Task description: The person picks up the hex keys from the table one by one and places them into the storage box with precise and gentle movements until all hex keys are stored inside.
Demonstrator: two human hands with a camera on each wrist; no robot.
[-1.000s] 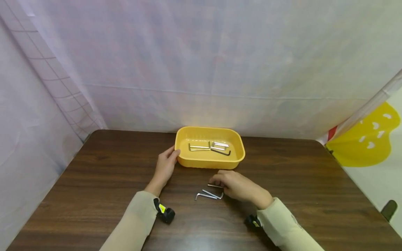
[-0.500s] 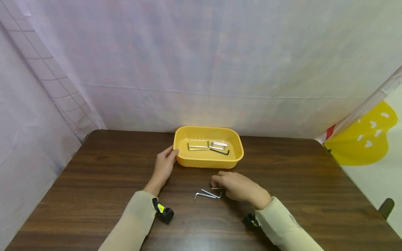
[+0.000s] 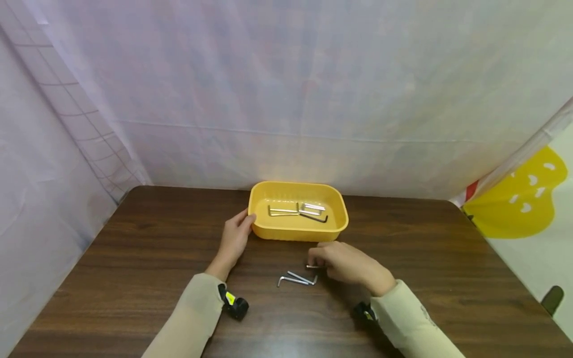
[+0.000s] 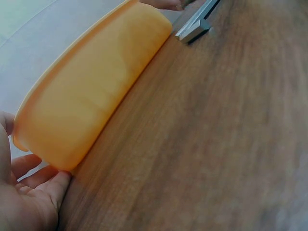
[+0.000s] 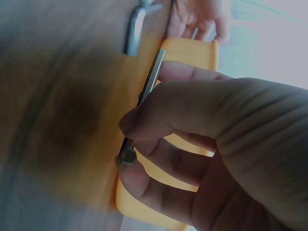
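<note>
Hands sit low in the centre of my head view. I see the right hand (image 3: 346,263) pinching a small hex key (image 3: 314,267) between thumb and curled fingers (image 5: 159,115) — the wrist view shows the steel shaft (image 5: 149,84) running up out of that pinch toward the top of the frame. The key is just below the yellow tray (image 3: 299,233), near its front wall. My left hand (image 3: 235,237) rests with relaxed, straight fingers against the tray's left end (fingertips touching the rim (image 4: 29,144) at lower left of the left wrist view). Two more hex keys (image 3: 296,279) lie on the brown table (image 3: 134,258) just left of the right hand; several others (image 3: 297,211) lie inside the tray.
</note>
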